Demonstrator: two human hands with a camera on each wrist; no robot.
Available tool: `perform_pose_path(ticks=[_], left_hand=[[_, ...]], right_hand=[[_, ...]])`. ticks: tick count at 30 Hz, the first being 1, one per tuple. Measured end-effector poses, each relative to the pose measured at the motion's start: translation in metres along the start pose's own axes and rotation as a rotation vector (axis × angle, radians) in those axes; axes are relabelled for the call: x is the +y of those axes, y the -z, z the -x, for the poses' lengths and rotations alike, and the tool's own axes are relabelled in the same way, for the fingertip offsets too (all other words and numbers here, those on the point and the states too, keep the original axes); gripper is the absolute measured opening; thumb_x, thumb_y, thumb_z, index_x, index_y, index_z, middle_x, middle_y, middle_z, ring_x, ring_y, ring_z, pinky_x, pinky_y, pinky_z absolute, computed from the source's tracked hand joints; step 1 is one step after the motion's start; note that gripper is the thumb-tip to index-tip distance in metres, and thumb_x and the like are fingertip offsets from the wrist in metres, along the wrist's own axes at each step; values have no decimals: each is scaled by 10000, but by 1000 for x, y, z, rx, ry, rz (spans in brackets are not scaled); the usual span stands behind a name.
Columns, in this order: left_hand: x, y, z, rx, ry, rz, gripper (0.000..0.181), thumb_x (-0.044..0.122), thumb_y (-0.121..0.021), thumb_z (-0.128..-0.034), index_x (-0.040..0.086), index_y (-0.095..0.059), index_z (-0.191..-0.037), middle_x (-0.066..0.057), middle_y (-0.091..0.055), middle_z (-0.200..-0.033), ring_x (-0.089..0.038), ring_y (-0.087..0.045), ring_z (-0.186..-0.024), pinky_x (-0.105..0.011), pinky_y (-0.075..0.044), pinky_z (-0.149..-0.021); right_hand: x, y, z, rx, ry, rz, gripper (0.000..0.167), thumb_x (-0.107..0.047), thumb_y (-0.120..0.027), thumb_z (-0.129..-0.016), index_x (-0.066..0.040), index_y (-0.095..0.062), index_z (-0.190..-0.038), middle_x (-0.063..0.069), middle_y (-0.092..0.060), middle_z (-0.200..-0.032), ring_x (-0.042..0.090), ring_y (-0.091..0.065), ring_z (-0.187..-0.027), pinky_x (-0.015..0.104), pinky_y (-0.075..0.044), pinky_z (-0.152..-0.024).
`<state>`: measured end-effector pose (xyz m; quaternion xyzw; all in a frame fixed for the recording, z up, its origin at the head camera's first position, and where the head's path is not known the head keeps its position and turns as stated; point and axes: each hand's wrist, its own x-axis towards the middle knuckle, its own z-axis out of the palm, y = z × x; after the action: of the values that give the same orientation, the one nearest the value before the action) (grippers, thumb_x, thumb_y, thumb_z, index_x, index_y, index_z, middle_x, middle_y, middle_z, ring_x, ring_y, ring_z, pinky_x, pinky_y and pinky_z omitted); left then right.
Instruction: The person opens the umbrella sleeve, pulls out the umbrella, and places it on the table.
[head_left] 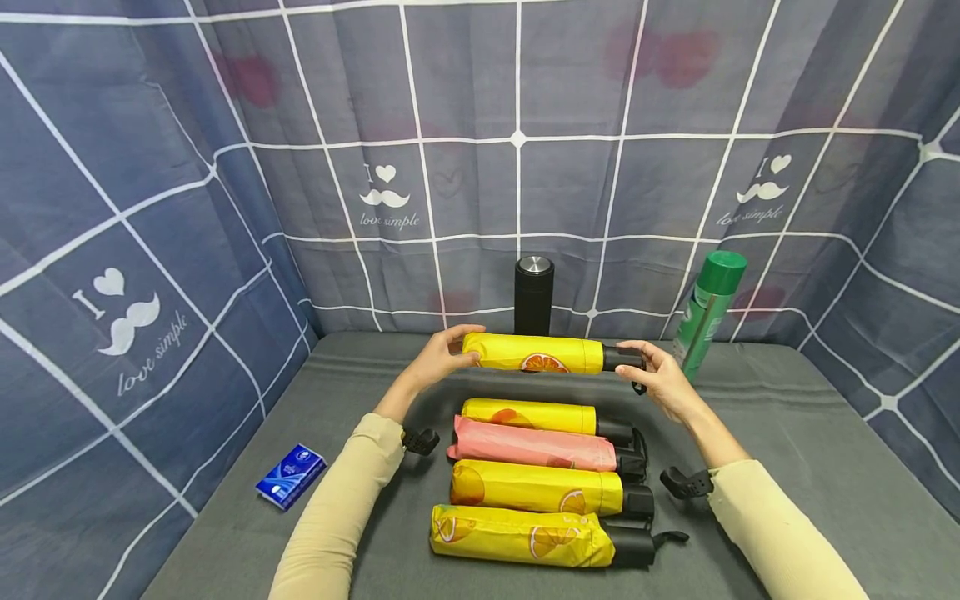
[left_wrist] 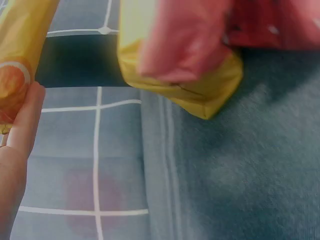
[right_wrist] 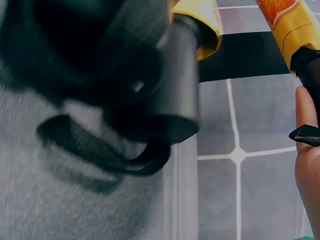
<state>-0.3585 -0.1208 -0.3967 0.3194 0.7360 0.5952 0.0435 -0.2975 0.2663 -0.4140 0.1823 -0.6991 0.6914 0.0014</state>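
Both hands hold up a folded umbrella in a yellow sleeve with orange-slice prints (head_left: pixel 536 353). My left hand (head_left: pixel 442 358) grips its yellow end, and my right hand (head_left: pixel 660 379) pinches the black handle at the other end. Below it, a row of folded umbrellas lies on the grey surface: a yellow umbrella (head_left: pixel 528 415), a pink umbrella (head_left: pixel 534 444), a second yellow umbrella (head_left: pixel 536 487) and, nearest, another yellow umbrella (head_left: pixel 521 537). Their black handles all point right. In the right wrist view, a handle with a strap (right_wrist: pixel 170 100) looms close by, blurred.
Behind the held umbrella stands a black flask (head_left: pixel 534 296) by the checked curtain (head_left: pixel 465 192). A green spray can (head_left: pixel 708 312) leans at the right, just past my right hand. On the left lies a blue tissue pack (head_left: pixel 291 477). Grey cloth (head_left: pixel 367 367) covers the surface.
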Motion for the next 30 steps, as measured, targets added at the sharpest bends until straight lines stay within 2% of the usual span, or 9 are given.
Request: perform_pose_path(ticks=[2, 4, 7, 9, 13, 17, 20, 26, 30], left_hand=[[2, -1, 0, 0, 0, 59, 485, -56, -606, -884, -81, -448, -1343, -257, -476, -1288, -267, -606, -950, -422, -520, -804], [3, -2, 0, 8, 1, 103, 492, -68, -593, -888, -73, -437, -1355, -249, -460, -1307, -240, -609, -927, -400, -524, -801], [4, -5, -1, 9, -1, 147, 497, -65, -588, -893, -44, -437, -1366, -217, -452, -1329, -202, -592, -948, -348, -521, -811], [4, -6, -2, 4, -7, 151, 497, -49, -598, -894, -18, -448, -1366, -190, -463, -1321, -197, -579, -960, -321, -514, -819], [5, -8, -2, -16, -9, 143, 508, -33, -635, -874, 12, -469, -1352, -153, -488, -1276, -204, -565, -963, -302, -506, -825], [9, -7, 0, -43, -9, 146, 521, -52, -638, -864, -10, -463, -1353, -149, -505, -1254, -208, -582, -935, -322, -513, -815], [13, -5, 2, -68, -9, 154, 525, -77, -621, -865, -54, -441, -1357, -158, -515, -1251, -209, -598, -937, -358, -516, -820], [15, 0, 7, -109, -12, 177, 535, -74, -623, -865, -67, -428, -1364, -163, -518, -1271, -243, -587, -1029, -471, -477, -871], [13, 5, 11, -109, -40, 203, 539, -40, -632, -872, -71, -420, -1366, -190, -506, -1295, -287, -567, -1096, -505, -458, -881]], right_hand=[[-2, -3, 1, 11, -4, -39, 423, 3, -603, -906, 38, -454, -1300, 45, -529, -954, 68, -155, -396, 246, -188, -364], [-3, -5, 1, 25, -5, -40, 451, 9, -608, -901, 64, -435, -1314, 36, -540, -926, 47, -302, -421, 221, -283, -384], [-3, -9, 0, 55, -16, 4, 461, -4, -632, -889, 51, -457, -1311, 36, -557, -932, 55, -525, -620, 191, -453, -527], [-2, -11, 0, 66, -20, 6, 418, 2, -640, -881, 8, -507, -1278, 50, -566, -997, 105, -587, -803, 218, -500, -647], [-1, -13, 1, 80, -28, -15, 364, 14, -650, -870, -112, -574, -1203, 60, -568, -1011, 123, -612, -840, 236, -520, -690], [-2, -12, 3, 76, -26, -68, 371, 7, -643, -877, -76, -553, -1227, 49, -590, -988, 61, -592, -723, 195, -501, -604], [-2, -10, 6, 86, -26, -103, 380, -7, -628, -892, -37, -525, -1257, 31, -594, -954, 15, -507, -538, 155, -415, -441], [-2, -9, 12, 91, 16, -187, 330, 51, -557, -914, -99, -572, -1207, 14, -618, -986, 42, -532, -631, 145, -370, -424], [-2, -10, 13, 91, 58, -225, 350, 97, -525, -911, 1, -522, -1247, 28, -619, -1028, 91, -599, -814, 155, -466, -551]])
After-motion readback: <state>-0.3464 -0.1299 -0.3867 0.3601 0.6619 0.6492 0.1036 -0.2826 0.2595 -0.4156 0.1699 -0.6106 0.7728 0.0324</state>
